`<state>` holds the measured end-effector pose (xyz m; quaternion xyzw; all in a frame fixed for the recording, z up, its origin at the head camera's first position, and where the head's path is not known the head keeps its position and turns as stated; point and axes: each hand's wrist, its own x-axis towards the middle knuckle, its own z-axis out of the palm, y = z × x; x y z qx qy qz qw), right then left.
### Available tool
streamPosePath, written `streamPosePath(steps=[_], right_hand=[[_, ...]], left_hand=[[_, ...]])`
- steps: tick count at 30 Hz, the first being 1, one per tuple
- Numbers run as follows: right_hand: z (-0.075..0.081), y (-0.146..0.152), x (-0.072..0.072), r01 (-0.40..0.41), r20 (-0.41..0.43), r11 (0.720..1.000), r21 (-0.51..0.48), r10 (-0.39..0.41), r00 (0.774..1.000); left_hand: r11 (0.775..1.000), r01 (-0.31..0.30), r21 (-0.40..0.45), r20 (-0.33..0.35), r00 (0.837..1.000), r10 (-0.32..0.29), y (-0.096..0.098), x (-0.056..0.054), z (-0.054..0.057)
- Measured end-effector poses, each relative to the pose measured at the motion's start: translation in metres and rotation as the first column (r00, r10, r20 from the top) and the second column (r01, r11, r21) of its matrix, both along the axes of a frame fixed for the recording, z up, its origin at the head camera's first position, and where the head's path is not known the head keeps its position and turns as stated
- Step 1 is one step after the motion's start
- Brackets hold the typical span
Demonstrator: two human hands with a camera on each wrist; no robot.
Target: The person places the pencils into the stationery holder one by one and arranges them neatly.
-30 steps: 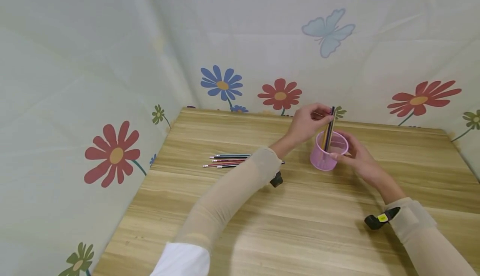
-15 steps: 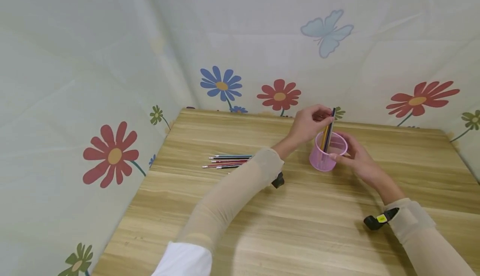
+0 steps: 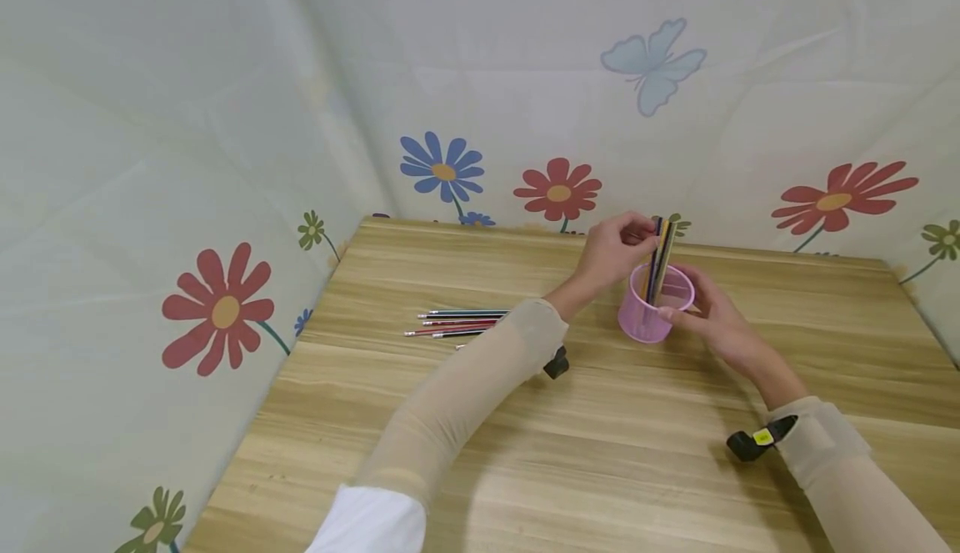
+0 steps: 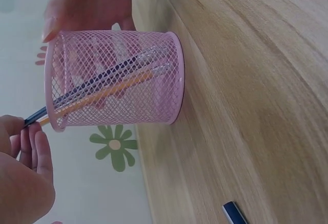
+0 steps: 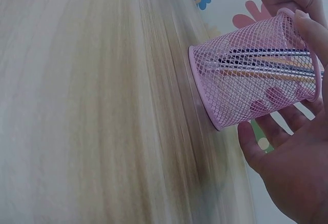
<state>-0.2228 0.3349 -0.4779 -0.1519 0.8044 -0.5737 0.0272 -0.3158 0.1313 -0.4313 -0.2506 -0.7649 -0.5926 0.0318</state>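
Note:
A pink mesh pencil cup [image 3: 637, 324] stands upright on the wooden table. My right hand [image 3: 712, 315] holds it from the right, thumb at the rim and fingers around the far side. At the cup's mouth, my left hand [image 3: 609, 251] pinches the upper end of a dark blue pencil [image 4: 36, 115]. The pencil's lower part leans inside the cup. A yellow pencil [image 4: 118, 86] and at least one other dark pencil stand in there too, seen through the mesh in both wrist views. Whether the left fingers touch more than one pencil is hard to tell.
Several pencils [image 3: 453, 331] with eraser ends lie in a loose bundle on the table [image 3: 600, 453], partly hidden under the left forearm. A flowered cloth [image 3: 480, 77] hangs behind the table's back edge and along its left side.
The tops of the pencils in the cup have shifted: the dark blue one now stands left of the others, and the yellow one shows right of it. Both hands stay nearly in place.

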Motion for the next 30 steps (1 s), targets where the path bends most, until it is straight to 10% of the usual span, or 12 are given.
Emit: streamPosePath(steps=[17,30], right_hand=[[0.002,0.001,0.0,0.018,0.038,1.0,-0.003,-0.018,0.999],[0.001,0.0,-0.001,0.005,0.003,1.0,0.001,-0.005,1.0]], left_hand=[[0.996,0.068,-0.052,0.016,0.998,-0.067,-0.003,0.0,-0.003],[0.97,0.187,-0.155,0.008,0.982,-0.188,-0.068,0.007,0.023]])
